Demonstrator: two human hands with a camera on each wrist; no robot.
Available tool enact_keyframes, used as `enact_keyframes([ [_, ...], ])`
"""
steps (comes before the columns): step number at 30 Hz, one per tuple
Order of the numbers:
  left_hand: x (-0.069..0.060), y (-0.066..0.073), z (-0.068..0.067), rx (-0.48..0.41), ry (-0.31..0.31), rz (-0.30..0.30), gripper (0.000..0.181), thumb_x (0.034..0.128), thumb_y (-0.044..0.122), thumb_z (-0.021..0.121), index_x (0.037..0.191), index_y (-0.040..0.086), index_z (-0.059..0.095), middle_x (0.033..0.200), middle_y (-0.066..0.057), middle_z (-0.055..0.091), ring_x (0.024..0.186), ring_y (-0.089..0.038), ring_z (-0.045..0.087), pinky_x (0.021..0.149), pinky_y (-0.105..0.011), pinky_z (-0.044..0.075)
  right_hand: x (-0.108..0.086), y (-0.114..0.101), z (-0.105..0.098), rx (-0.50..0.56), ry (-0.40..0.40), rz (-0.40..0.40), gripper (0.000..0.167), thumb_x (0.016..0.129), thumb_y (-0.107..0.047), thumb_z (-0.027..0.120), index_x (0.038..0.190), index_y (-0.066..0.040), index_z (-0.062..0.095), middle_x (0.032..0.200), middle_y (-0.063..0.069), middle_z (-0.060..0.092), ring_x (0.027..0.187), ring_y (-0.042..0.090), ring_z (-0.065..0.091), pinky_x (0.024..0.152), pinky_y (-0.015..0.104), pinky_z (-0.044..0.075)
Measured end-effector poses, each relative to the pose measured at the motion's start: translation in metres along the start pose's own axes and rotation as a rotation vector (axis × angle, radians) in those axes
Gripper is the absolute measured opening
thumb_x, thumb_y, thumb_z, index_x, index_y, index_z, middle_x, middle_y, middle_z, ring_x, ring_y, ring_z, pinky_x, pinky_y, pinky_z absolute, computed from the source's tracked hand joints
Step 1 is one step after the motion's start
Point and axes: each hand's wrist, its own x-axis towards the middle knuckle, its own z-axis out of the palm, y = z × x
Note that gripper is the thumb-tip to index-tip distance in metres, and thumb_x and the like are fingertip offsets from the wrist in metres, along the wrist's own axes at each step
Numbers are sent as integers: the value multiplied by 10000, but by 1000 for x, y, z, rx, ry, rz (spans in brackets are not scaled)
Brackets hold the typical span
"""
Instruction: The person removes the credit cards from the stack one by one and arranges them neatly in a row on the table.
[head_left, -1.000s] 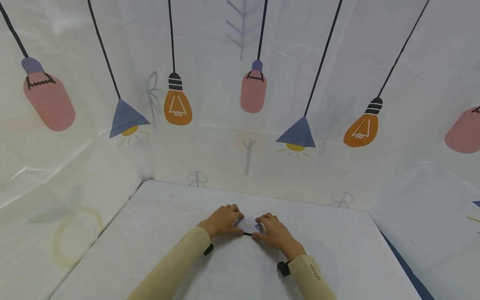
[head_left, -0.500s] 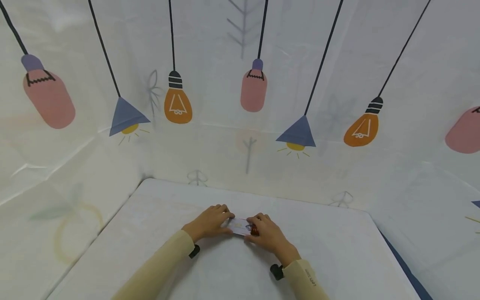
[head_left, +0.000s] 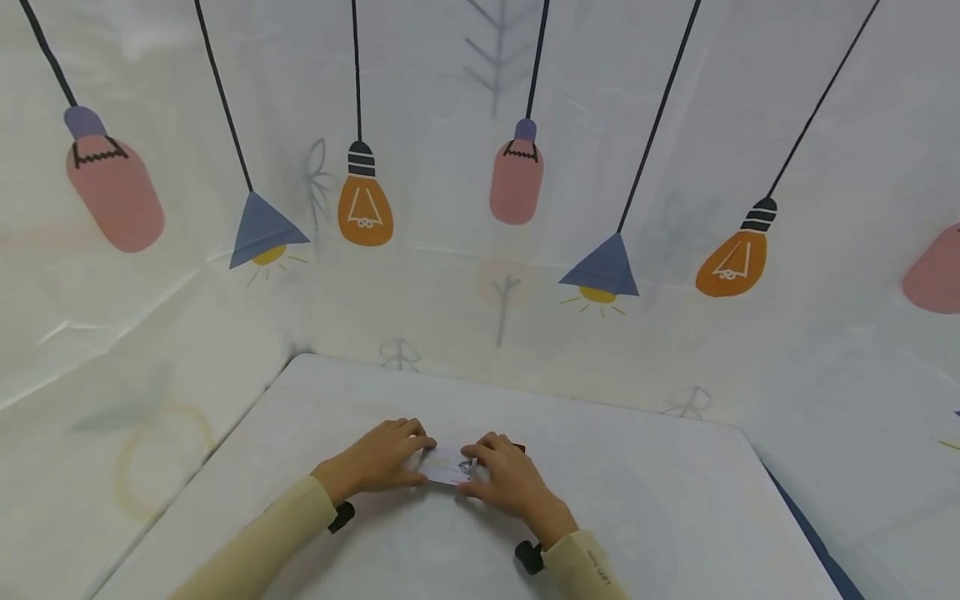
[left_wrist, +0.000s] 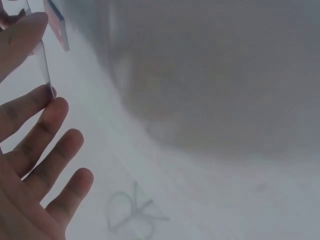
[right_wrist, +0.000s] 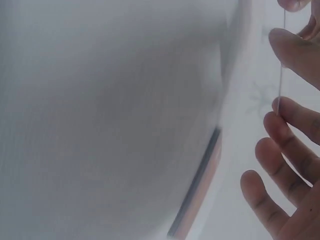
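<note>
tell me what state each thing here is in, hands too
White printed card: looks flat, held at opposite ends
Dark-edged reddish slab: lying on the white table, not held
Left hand: pinching the card's left end
Right hand: pinching the card's right end

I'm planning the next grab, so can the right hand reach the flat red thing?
Probably yes: the flat red thing lies close by, nothing visibly between, but the right hand should first release the white card.
</note>
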Motion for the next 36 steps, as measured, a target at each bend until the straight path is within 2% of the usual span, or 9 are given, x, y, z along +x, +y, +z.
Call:
enact_keyframes([
  [7, -35, -18, -3, -20, 34, -15, 530, 887, 465, 759, 1294, 137, 671, 1164, 16, 586, 1050, -195, 580, 924, -442, 494, 11, -27, 15, 50, -25, -2, 588, 821, -547, 796, 1302, -223, 696, 1079, -69, 568, 889, 63, 507, 752, 230, 485],
  [11, -49, -25, -4, -47, 46, -25, 524, 882, 442, 769, 1291, 131, 670, 1161, 20, 583, 1054, -189, 575, 944, -466, 485, 18, -39, 22, 49, -30, -15, 579, 822, -545, 797, 1298, -229, 701, 1068, -70, 571, 888, 65, 501, 761, 223, 484],
  [21, -74, -38, -8, -68, 34, -66, 493, 883, 420, 774, 1267, 126, 682, 1149, 25, 592, 1073, -213, 565, 951, -497, 469, 35, -61, 43, 36, -54, -45, 550, 823, -568, 784, 1255, -233, 722, 1014, -99, 554, 876, 47, 491, 762, 212, 469],
  [26, -85, -46, -9, -53, 50, -42, 489, 885, 440, 767, 1247, 121, 683, 1136, 25, 602, 1069, -231, 578, 926, -506, 477, 40, -72, 49, 0, -36, -78, 555, 826, -594, 767, 1247, -234, 725, 1018, -107, 556, 888, 44, 497, 745, 219, 454],
  [29, -88, -51, -8, -42, 55, -23, 481, 891, 430, 764, 1245, 116, 678, 1138, 22, 606, 1066, -233, 582, 911, -501, 483, 43, -76, 50, -22, -19, -81, 549, 822, -597, 770, 1236, -239, 727, 1032, -110, 563, 925, 47, 512, 769, 236, 464],
  [36, -91, -57, -12, -23, -3, -62, 488, 876, 391, 784, 1261, 109, 682, 1152, -9, 608, 1095, -276, 581, 932, -532, 476, 50, -90, 53, -47, -33, -30, 556, 817, -601, 774, 1244, -249, 716, 1100, -95, 580, 1025, 82, 531, 821, 255, 491],
])
